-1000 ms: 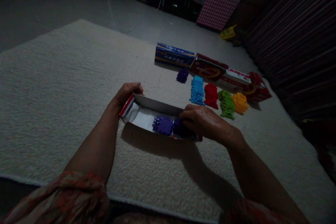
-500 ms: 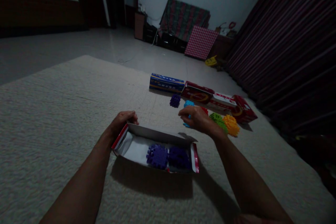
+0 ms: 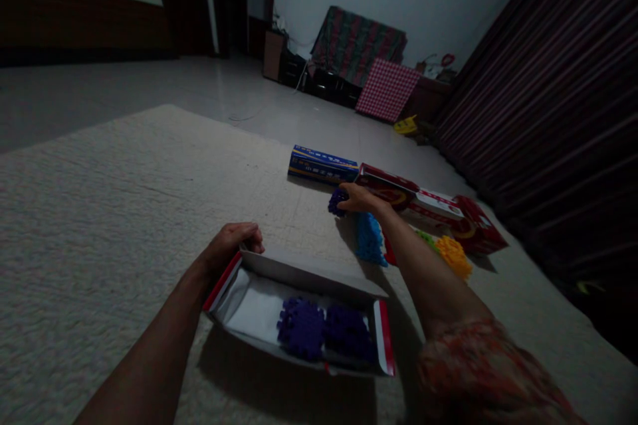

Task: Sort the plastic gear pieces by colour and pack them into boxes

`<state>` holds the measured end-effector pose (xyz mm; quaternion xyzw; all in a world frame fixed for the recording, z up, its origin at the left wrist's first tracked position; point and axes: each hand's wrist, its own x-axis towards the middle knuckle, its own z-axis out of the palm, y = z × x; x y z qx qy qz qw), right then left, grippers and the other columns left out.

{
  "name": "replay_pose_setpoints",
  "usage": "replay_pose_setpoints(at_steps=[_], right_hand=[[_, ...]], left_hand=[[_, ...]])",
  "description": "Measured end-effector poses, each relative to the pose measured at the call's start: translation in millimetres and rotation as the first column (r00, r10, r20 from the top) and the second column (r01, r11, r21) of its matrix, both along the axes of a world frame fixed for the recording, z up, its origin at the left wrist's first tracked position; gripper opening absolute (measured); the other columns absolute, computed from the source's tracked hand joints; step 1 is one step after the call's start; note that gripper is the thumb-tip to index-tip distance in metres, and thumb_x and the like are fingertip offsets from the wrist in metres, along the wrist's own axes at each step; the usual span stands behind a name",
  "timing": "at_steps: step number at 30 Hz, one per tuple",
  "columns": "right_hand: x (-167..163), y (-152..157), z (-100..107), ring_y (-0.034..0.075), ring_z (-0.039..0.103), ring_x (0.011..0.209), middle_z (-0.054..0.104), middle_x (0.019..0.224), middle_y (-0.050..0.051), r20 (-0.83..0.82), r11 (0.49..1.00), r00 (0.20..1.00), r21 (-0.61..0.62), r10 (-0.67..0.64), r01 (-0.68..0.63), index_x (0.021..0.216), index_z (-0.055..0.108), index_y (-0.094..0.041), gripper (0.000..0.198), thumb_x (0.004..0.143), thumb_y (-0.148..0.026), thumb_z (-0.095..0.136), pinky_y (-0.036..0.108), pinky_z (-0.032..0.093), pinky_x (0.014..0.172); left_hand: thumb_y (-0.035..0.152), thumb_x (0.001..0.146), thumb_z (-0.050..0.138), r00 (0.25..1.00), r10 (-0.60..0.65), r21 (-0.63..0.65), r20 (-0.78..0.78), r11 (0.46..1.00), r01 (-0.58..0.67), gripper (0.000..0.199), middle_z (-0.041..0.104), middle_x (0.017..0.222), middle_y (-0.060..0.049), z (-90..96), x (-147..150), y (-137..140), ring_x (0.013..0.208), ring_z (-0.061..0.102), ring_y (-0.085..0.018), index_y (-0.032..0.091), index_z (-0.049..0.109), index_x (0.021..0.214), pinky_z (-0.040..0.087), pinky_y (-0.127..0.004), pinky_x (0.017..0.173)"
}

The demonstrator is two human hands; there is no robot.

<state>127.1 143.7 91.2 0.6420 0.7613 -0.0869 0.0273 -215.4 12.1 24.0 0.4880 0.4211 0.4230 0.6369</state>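
An open white-lined carton with red ends rests in front of me, two purple notched plastic blocks lying in its right part. My left hand has its fingers curled at the carton's far left corner, gripping the edge. Farther off, my right hand is closed about another purple block; its fingertips are partly hidden. Beneath and beside my right forearm are light blue blocks, a red block mostly covered by the arm, a green block and a yellow-orange block.
Behind the blocks stand a long blue box and dark red boxes in a row. Everything lies on a cream textured mat. A dark striped curtain hangs to the right, and a cloth-covered cabinet stands by the wall.
My right hand has moved forward from above the light blue blocks to the far purple block and closed on it. My left hand stays at the carton's corner. The view has shifted slightly.
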Motion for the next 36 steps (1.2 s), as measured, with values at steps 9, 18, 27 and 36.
replay_pose_setpoints(at_steps=[9, 18, 27, 36], right_hand=[[0, -3, -19, 0.026, 0.065, 0.125, 0.068, 0.139, 0.012, 0.002, 0.999, 1.0, -0.034, -0.013, 0.013, 0.143, 0.059, -0.019, 0.055, 0.088, -0.018, 0.064, 0.031, 0.05, 0.104], [-4, -18, -29, 0.026, 0.062, 0.127, 0.064, 0.142, 0.017, 0.024, 0.999, 0.999, 0.0, 0.038, -0.038, 0.14, 0.056, -0.015, 0.048, 0.093, -0.016, 0.056, 0.033, 0.047, 0.105], [-11, -24, -29, 0.028, 0.069, 0.111, 0.071, 0.127, 0.019, 0.076, 0.999, 0.997, 0.015, 0.028, -0.029, 0.135, 0.054, -0.014, 0.041, 0.095, -0.013, 0.047, 0.036, 0.05, 0.091], [-28, -55, -13, 0.027, 0.062, 0.121, 0.066, 0.136, 0.014, -0.063, 0.954, 0.971, 0.207, 0.232, -0.215, 0.136, 0.05, -0.021, 0.043, 0.097, -0.009, 0.036, 0.039, 0.046, 0.102]], left_hand=[[0.052, 0.078, 0.067, 1.0, 0.004, -0.004, -0.009, 1.0, -0.004, 0.036, 0.068, 0.062, -0.006, 3.4, 1, -1, 0.062, 0.063, -0.018, 0.018, 0.07, 0.067, 0.048, -0.031, 0.064], [0.051, 0.079, 0.065, 1.0, 0.004, 0.004, -0.015, 1.0, -0.004, 0.036, 0.068, 0.062, -0.006, 3.3, 1, -1, 0.06, 0.062, -0.018, 0.018, 0.069, 0.067, 0.048, -0.031, 0.062], [0.052, 0.077, 0.067, 1.0, 0.009, -0.022, 0.009, 1.0, -0.008, 0.037, 0.067, 0.062, -0.007, 3.4, 2, -2, 0.06, 0.061, -0.019, 0.017, 0.07, 0.065, 0.047, -0.031, 0.061], [0.05, 0.081, 0.064, 1.0, 0.007, 0.007, -0.005, 1.0, -0.007, 0.036, 0.068, 0.062, -0.007, 1.6, 1, -1, 0.06, 0.062, -0.019, 0.018, 0.07, 0.066, 0.047, -0.031, 0.062]])
